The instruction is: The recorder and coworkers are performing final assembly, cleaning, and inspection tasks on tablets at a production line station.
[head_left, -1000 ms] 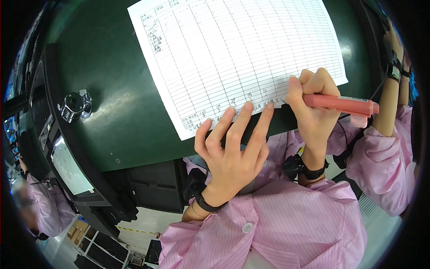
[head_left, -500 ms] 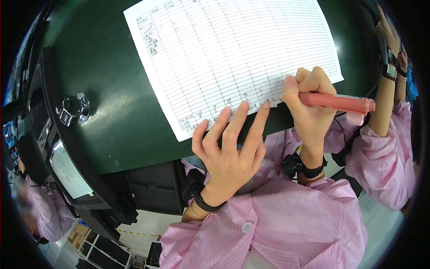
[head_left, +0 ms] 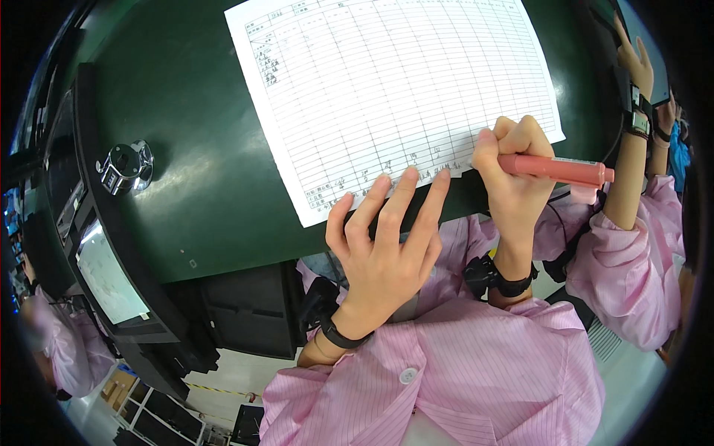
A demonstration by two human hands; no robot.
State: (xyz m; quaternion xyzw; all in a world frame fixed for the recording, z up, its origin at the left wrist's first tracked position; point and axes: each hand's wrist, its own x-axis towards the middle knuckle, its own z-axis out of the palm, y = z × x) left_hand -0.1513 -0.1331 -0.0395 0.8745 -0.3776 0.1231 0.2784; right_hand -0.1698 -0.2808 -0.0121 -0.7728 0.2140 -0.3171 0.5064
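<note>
Red marker [head_left: 561, 170] shifts tail slightly left, right hand [head_left: 513, 199] gripping; spread left hand [head_left: 385, 256] should press sheet [head_left: 405, 82] flat at near edge of bench [head_left: 197, 201].

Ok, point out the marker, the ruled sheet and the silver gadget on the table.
Marker [head_left: 565, 170]: head view, on the middle of its barrel.
Ruled sheet [head_left: 409, 82]: head view, on its gridded middle.
Silver gadget [head_left: 126, 165]: head view, on its rounded body.
</note>
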